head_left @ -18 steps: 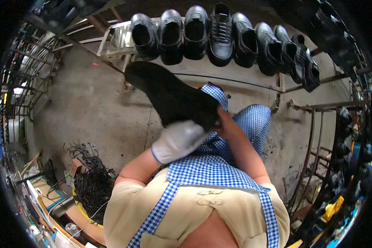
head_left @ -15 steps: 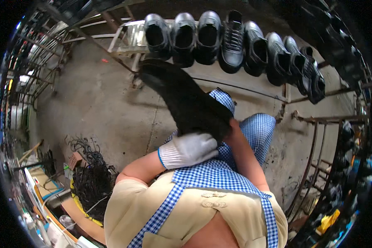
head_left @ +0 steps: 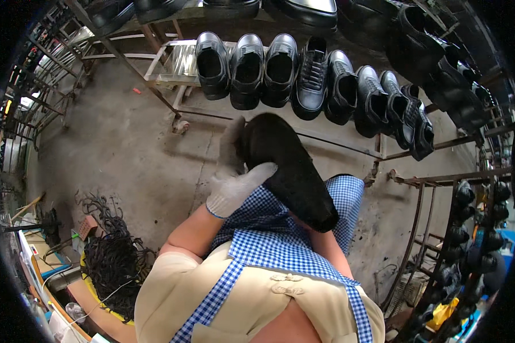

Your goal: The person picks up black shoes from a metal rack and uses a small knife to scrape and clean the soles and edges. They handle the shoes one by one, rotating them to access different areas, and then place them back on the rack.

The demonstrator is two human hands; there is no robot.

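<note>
Left hand [head_left: 234,171], in a white knit glove, wraps around the toe end of a black shoe [head_left: 292,168], thumb laid across its matte sole, fingers curled behind. That shoe slants down over a blue-checked apron [head_left: 269,240]; its heel end hides the right hand, so I cannot tell its grip. Just beyond stands a rusty metal rack [head_left: 171,63] carrying a row of glossy black leather shoes [head_left: 309,80]. On the concrete floor [head_left: 114,143] to the left lies a tangle of black cords [head_left: 111,263].

Matt sole, knit glove, glossy leather.
The black shoe [head_left: 292,171] shows a matt sole; the left hand [head_left: 234,183] wears knitted white cloth; the racked shoes [head_left: 303,80] shine smooth above rough concrete floor [head_left: 126,148].
</note>
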